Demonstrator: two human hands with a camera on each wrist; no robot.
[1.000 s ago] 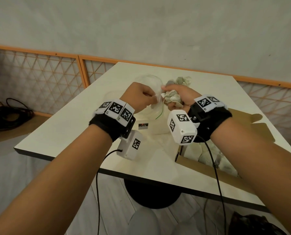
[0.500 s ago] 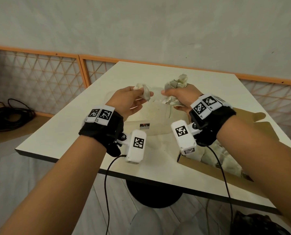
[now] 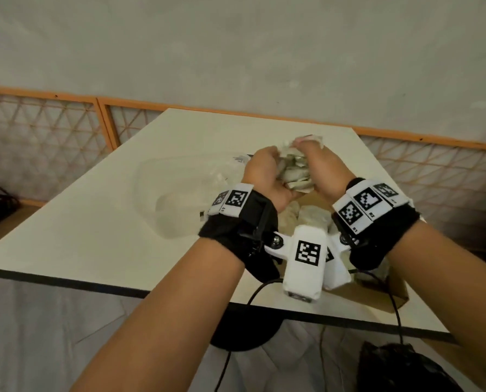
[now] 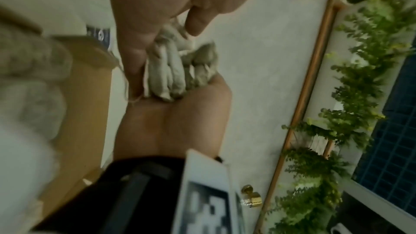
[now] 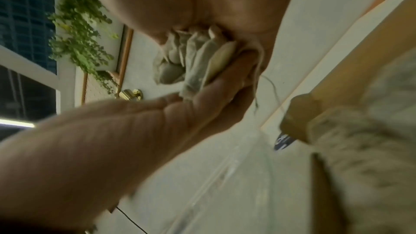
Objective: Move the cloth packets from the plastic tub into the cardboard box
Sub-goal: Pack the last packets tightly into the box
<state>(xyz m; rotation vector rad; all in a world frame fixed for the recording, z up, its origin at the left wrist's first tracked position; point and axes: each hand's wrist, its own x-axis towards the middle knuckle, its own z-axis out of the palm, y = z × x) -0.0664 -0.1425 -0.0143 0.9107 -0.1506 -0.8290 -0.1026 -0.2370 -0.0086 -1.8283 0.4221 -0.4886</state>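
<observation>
Both sets of fingers curl inward around one bundle of cloth packets (image 3: 294, 172), the left hand (image 3: 264, 172) and right hand (image 3: 325, 171) pressed palm to palm so the loose, flat sachets cannot slip out. The wrist views show the packets stacked edge-on between the palms, a thread dangling. The bundle hangs over the far end of the cardboard box (image 3: 396, 291), at about 5 o'clock on the table (image 3: 94, 239), probably ready for dropping. More packets already lie inside. The clear plastic tub (image 3: 162, 199) sits at 9 o'clock of the hands; its contents are hard to judge.
</observation>
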